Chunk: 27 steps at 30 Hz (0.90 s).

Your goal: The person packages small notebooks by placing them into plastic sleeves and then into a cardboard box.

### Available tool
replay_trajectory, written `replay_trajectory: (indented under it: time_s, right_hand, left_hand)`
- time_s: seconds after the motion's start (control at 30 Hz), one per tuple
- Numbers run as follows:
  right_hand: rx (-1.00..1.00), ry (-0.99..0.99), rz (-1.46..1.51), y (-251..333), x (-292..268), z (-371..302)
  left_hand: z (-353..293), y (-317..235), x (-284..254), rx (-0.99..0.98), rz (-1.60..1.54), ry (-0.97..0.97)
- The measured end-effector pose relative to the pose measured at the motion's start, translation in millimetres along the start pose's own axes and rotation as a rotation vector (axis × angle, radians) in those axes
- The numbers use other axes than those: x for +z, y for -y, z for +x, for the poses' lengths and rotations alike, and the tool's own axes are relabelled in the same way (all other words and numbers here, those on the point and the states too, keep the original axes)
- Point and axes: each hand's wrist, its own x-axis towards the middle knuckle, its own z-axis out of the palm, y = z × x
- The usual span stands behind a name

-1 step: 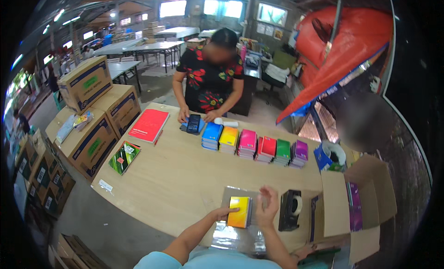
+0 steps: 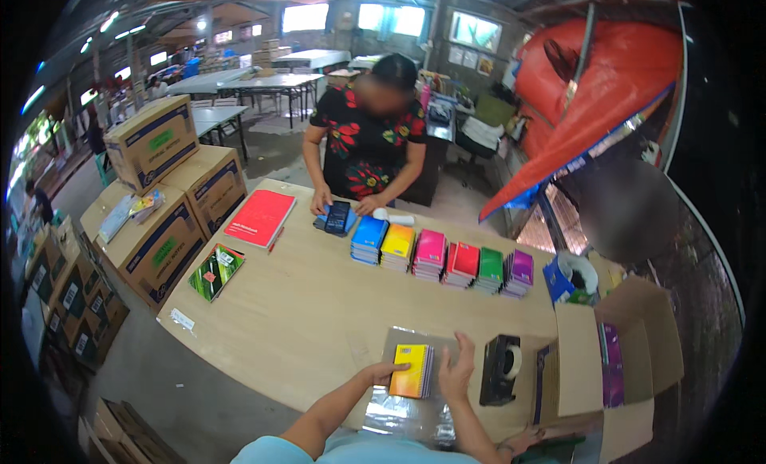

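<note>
At the near side of the table, my left hand (image 2: 384,373) grips a small stack of yellow spiral notebooks (image 2: 410,370) by its left edge, thumb on the top cover. Just right of the wire spirals, my right hand (image 2: 456,370) is upright with its fingers stretched out and apart, holding nothing. Beneath the notebooks lies a clear plastic sheet (image 2: 396,417). Right of my right hand stands a black tape dispenser (image 2: 498,376) with a roll of tape.
Across the table a person (image 2: 369,137) touches a phone (image 2: 337,217). Stacks of blue (image 2: 369,239), yellow, pink, red, green and purple notebooks form a row. An open carton (image 2: 578,356) holds purple notebooks at right. A red notebook (image 2: 260,217) and a green one (image 2: 215,272) lie left.
The fingers of my right hand have straightened. My left hand still holds the yellow notebooks. The whole view has shifted slightly.
</note>
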Motion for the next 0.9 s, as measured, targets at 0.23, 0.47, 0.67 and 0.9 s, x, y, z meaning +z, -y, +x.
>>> replay_trajectory:
  time_s: [0.23,0.47,0.67,0.9]
  right_hand:
    - [0.070,0.487,-0.585,-154,31,-83]
    - [0.067,0.420,-0.723,-82,-1,-79]
    - [-0.089,0.773,-0.837,-169,2,-146]
    - [0.176,0.767,-0.825,-74,13,-57]
  left_hand:
    - [-22,14,-35,0.089,-0.213,-0.082]
    - [11,22,-18,-0.042,-0.252,0.058]
    - [-26,5,-6,0.067,-0.179,0.035]
    - [-55,-49,-7,0.055,-0.166,-0.028]
